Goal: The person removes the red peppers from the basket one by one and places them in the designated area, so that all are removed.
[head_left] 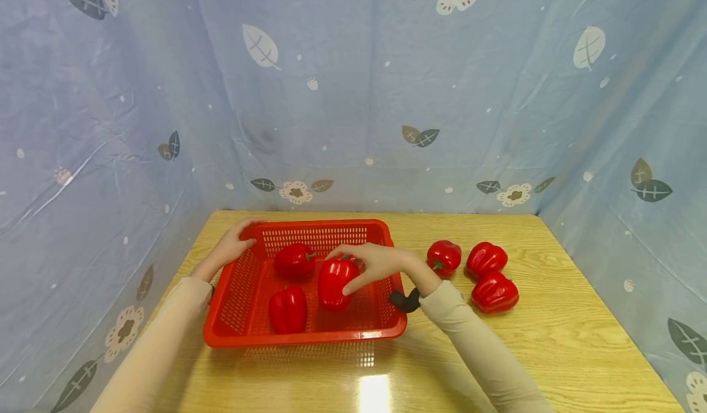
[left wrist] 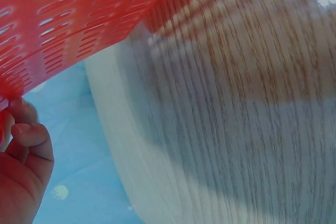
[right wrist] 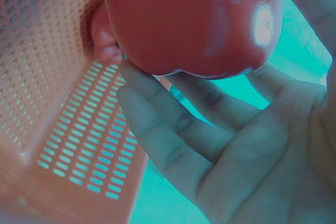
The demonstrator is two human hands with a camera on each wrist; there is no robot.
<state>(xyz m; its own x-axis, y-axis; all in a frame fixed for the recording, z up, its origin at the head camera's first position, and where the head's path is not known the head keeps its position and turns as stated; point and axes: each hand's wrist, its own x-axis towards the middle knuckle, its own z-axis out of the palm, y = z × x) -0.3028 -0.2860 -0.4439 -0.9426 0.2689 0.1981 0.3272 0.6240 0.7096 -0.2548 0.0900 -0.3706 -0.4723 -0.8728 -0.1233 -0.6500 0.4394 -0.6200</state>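
Two hands (head_left: 233, 247) (head_left: 375, 261), basket edge (head_left: 276, 339) gripped; pepper (head_left: 334, 283) held clear

Left sleeve (head_left: 166, 339) and right sleeve (head_left: 483, 342), 2 of a kind: long, plain and cream
Both fit fairly close, crease softly and stop short of the bare left hand (head_left: 229, 247) and bare right hand (head_left: 375, 262); a black, curved wrist piece (head_left: 405, 301) juts beside the right sleeve's end, and a small dark sliver (head_left: 212, 293) shows by the left's

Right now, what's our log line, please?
left hand: holds basket | right hand: holds pepper | inside basket: two other peppers | on table: three peppers
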